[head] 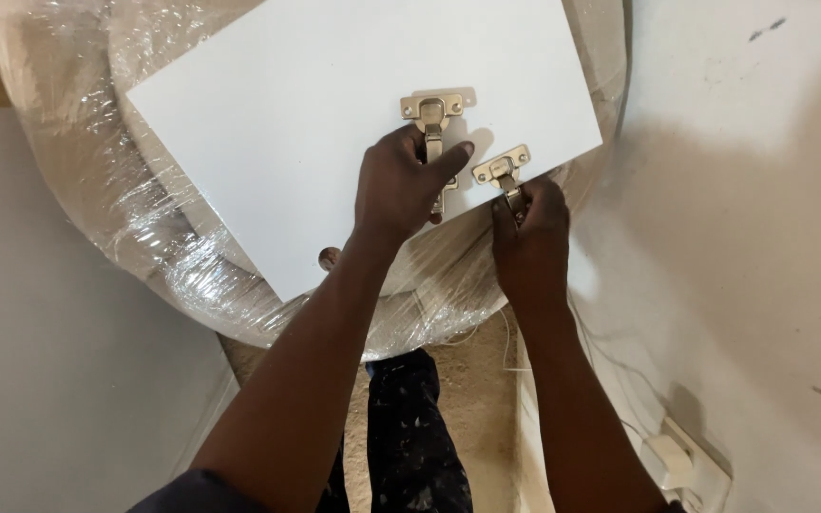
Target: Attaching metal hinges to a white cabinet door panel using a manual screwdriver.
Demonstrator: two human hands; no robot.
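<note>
A white flat panel (315, 104) lies tilted on a round object wrapped in clear plastic film (135, 209). Two metal cabinet hinges rest near the panel's near edge. My left hand (399, 185) covers the arm of the upper hinge (432, 112), thumb stretched toward the right. My right hand (529, 237) pinches the arm of the smaller-looking hinge (501, 169) at the panel's edge, fingers closed around it.
A grey board (59, 380) lies at the left and a white surface (753, 237) at the right, with a white power adapter and thin cables (669, 458) near the bottom right. My dark trouser leg (410, 437) stands over a sandy floor.
</note>
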